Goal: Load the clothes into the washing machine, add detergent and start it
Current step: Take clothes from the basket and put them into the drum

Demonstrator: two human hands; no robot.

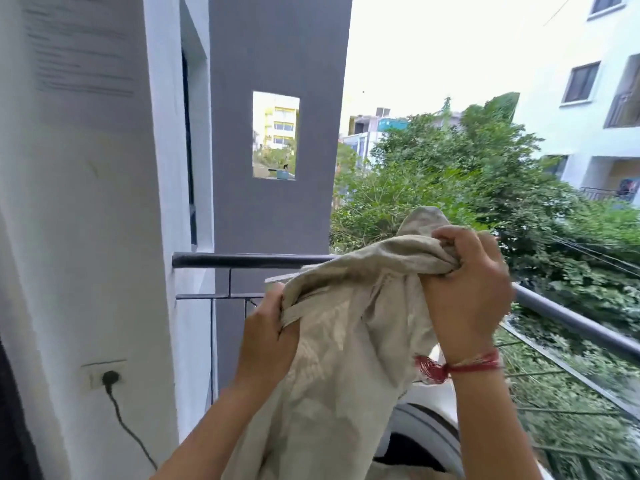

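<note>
On a balcony, close to the dark railing (pixel 249 260), the person holds up a beige garment (pixel 346 348) with both hands. The left hand (pixel 268 336) has its fingers curled round a hem or band at the cloth's edge. The right hand (pixel 464 289), with a red thread tied at its wrist, bunches a fistful of the fabric higher up. The cloth hangs down between the arms, above the washing machine (pixel 427 422). Only part of the machine's white body and a grey ring round a dark opening show at the lower edge.

Loading looks to be under way and not finished: this garment is outside the drum, and whether other clothes lie inside cannot be told. No detergent is in view and the controls are hidden, so adding soap and starting the wash appear to remain. A plug sits in the wall socket (pixel 104 374), though whose cable it is cannot be told.
</note>
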